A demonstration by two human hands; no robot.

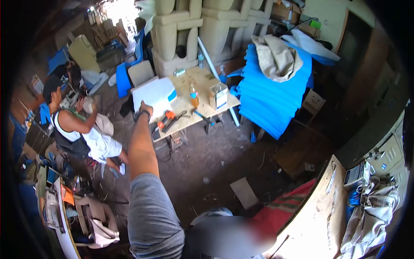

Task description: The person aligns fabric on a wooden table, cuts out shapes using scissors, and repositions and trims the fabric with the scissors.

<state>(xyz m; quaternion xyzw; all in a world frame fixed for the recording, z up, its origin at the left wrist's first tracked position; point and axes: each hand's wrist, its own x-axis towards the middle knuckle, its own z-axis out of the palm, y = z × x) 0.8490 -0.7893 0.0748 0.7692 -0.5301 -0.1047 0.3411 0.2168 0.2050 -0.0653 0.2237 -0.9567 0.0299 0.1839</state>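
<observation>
A bare forearm in a grey sleeve reaches up from the bottom edge, and my left hand (145, 108) is at its far end, over the near edge of white sheets (155, 93) on a wooden work table (189, 82). The hand is small here; how its fingers are bent and whether they hold a sheet is unclear. Just right of it lie an orange-and-black tool (169, 115) and dark pliers-like tools. Farther right stand a bottle of amber liquid (194, 97) and a square can (219, 97). My right hand is out of the view.
A person (92, 138) in a white top stands at the left, holding pale cloth. Blue foam sheets (274, 95) are stacked right of the table, with beige cloth on top. A wooden board (315, 207) lies lower right. A blurred grey shape and red striped cloth fill the bottom.
</observation>
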